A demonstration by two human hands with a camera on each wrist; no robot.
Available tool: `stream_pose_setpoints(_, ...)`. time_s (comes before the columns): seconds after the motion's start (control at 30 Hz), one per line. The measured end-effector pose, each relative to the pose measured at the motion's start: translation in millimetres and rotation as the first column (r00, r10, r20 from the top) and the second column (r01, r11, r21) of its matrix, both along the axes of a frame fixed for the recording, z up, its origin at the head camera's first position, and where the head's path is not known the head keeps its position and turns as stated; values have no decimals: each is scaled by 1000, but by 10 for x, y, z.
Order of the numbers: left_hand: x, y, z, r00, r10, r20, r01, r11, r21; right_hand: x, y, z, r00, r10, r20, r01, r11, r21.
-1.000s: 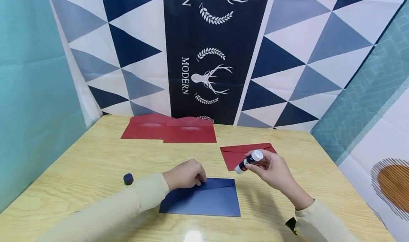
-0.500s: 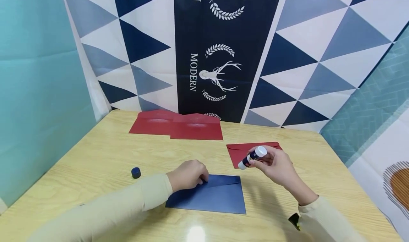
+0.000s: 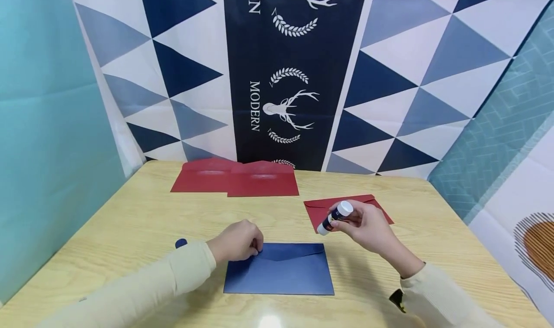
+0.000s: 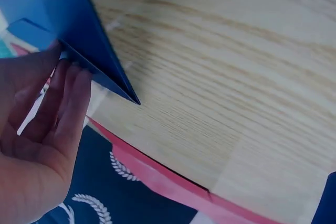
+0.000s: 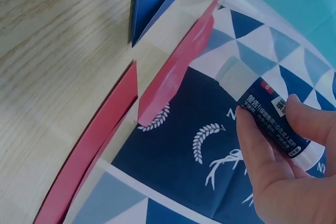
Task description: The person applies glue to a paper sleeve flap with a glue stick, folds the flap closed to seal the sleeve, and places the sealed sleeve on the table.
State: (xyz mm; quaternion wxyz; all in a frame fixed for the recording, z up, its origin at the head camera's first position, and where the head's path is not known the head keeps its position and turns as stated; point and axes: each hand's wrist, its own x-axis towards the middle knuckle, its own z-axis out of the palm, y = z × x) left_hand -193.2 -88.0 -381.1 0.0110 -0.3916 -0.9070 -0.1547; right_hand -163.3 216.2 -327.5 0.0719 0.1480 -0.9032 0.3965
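Note:
A blue envelope (image 3: 281, 275) lies on the wooden table, its flap folded over along the far edge. My left hand (image 3: 237, 241) is at the left part of that flap. In the left wrist view, the thumb and fingers (image 4: 79, 85) pinch the flap, which stands slightly off the envelope body. Above the table to the right, my right hand (image 3: 370, 227) holds a glue stick (image 3: 335, 217) between thumb and fingers. The stick is tilted, with a white end upward and its pale lower end pointing down and left. A dark blue cap (image 3: 181, 243) shows partly behind the left sleeve.
Behind the right hand lies a red envelope (image 3: 318, 213) with its flap folded. Two red envelopes (image 3: 199, 181) with raised flaps lie overlapping at the table's back edge. A patterned cloth (image 3: 281, 49) hangs behind the table (image 3: 143, 212).
My left hand has slid leftward along the blue envelope's flap, from near its middle. The right hand keeps hold of the glue stick in about the same place. The head view shifted slightly.

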Motion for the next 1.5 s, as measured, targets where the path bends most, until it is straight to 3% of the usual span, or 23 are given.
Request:
stream_pose_setpoints(0.23,36,-24,-92,992,30,-121,-34,999,-32,-33,-6,-21,999,23,-25,-23,1000,-4)
stream_pose_setpoints(0.3,-2,-6,-66,993,14,-116,-20,999,-49,-45,10,-4,999,19,-33,-19,1000,7)
stream_pose_setpoints(0.43,-105,119,95,997,-31,-76,21,991,-131,-57,38,42,999,10,-49,-9,999,34)
stream_pose_setpoints(0.53,-120,234,179,997,-44,-60,33,983,-180,-52,35,37,999,10,-46,-8,999,37)
stream_pose_setpoints(0.7,-92,311,97,997,-62,-43,53,982,-181,-40,12,-27,999,22,-30,-22,1000,16)
stream_pose_setpoints(0.97,-13,239,-76,994,-51,-95,40,992,-118,-50,8,-79,1000,17,-20,-17,1000,13)
stream_pose_setpoints(1.3,-92,421,92,997,-72,-30,65,980,-188,-52,33,-89,1000,-5,-8,5,1000,7)
stream_pose_setpoints(1.5,-75,516,33,995,-90,-49,78,974,-214,-62,24,-146,1000,23,4,-23,1000,17)
